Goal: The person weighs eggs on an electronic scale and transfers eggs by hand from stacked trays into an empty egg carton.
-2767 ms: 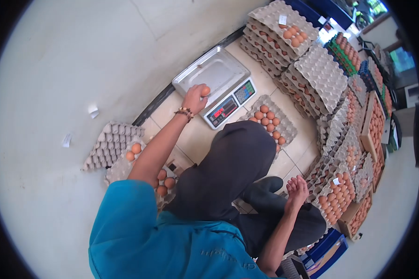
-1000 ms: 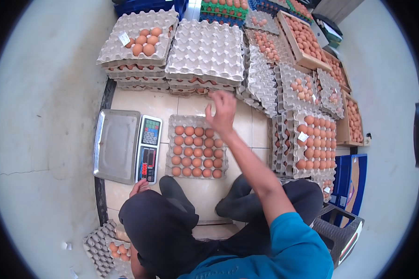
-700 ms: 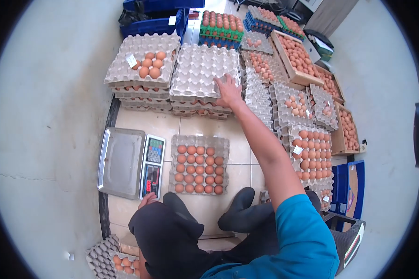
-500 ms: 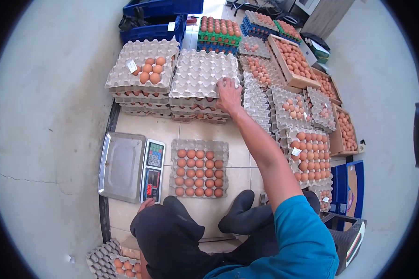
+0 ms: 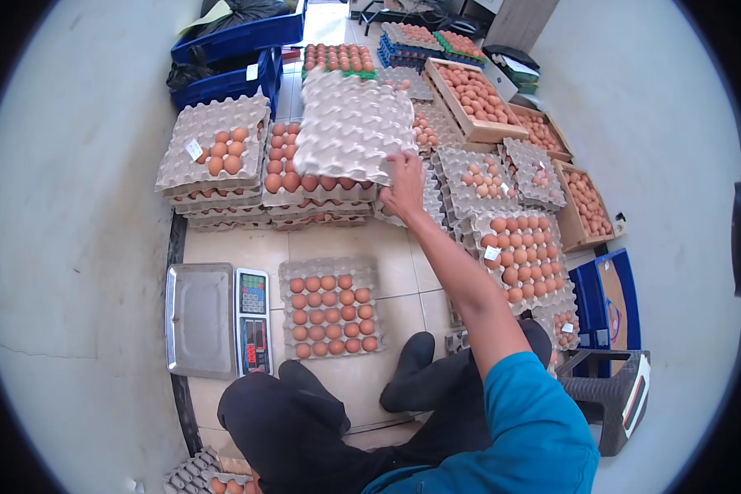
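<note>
- Grey tray (image 5: 354, 123): 1, gripped by right hand (image 5: 404, 185)
- 24 eggs (image 5: 332, 314) held in 1 floor tray (image 5: 358, 267)
- 1 left hand (image 5: 258, 371) mostly hidden; grip cannot be told

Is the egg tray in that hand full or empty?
Empty: the grey egg tray in the right hand shows only bare cups on top; its underside is hidden.

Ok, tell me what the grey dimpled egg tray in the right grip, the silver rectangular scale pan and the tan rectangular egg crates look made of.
Grey dimpled egg tray: probably moulded pulp, by its dull, bumpy surface.
Silver rectangular scale pan: apparently metal, by its soft sheen; which metal is unclear.
Tan rectangular egg crates: likely unpainted wood, by their pale, matte, board-like walls.
</note>
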A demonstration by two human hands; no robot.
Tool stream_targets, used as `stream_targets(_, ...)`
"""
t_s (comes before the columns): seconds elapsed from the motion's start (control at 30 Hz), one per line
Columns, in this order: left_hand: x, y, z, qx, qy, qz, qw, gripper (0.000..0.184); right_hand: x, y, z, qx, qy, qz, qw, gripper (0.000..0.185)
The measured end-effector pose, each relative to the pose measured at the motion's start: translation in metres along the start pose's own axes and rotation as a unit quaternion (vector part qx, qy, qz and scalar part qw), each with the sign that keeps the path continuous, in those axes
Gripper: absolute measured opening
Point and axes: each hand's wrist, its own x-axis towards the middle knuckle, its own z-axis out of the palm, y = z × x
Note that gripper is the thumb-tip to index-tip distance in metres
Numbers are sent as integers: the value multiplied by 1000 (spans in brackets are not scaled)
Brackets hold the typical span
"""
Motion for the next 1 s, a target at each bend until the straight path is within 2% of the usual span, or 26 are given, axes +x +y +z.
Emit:
stream_targets(0.17,-6,10,-3,13,9,5,1000,41,-34,51,-11,108,69,120,984,44)
stream_targets(0.27,-8,36,-7,36,8,38,999,41,-55,88,-17,100,71,130,984,43)
stream_targets(0.33,-8,79,-8,65,-6,69,995,40,-68,112,-18,84,68,123,987,43)
stream_targets(0.43,-1,183,-5,134,-58,103,984,37,-91,132,-18,74,39,105,991,45)
stream_targets(0.53,17,267,15,155,-74,188,967,39,-110,141,-15,59,14,88,994,50)
stream_targets(0.63,26,339,80,269,-210,228,912,42,-120,155,-1,47,-10,94,994,57)
stream_targets(0.7,46,361,133,406,-309,253,822,49,-123,159,3,49,-24,102,993,59)
stream_targets(0.77,90,338,191,338,-386,192,837,56,-128,161,6,60,-14,105,993,62)
stream_targets(0.8,118,323,223,338,-382,146,848,64,-129,164,7,64,-7,104,992,63)
stream_targets(0.83,143,308,256,336,-379,101,857,74,-131,167,9,69,-13,114,991,64)
stream_targets(0.9,180,286,315,240,-374,9,896,103,-131,169,10,82,-26,134,987,66)
stream_targets(1.0,230,227,386,10,-271,-96,958,117,-129,176,7,92,-53,146,984,66)
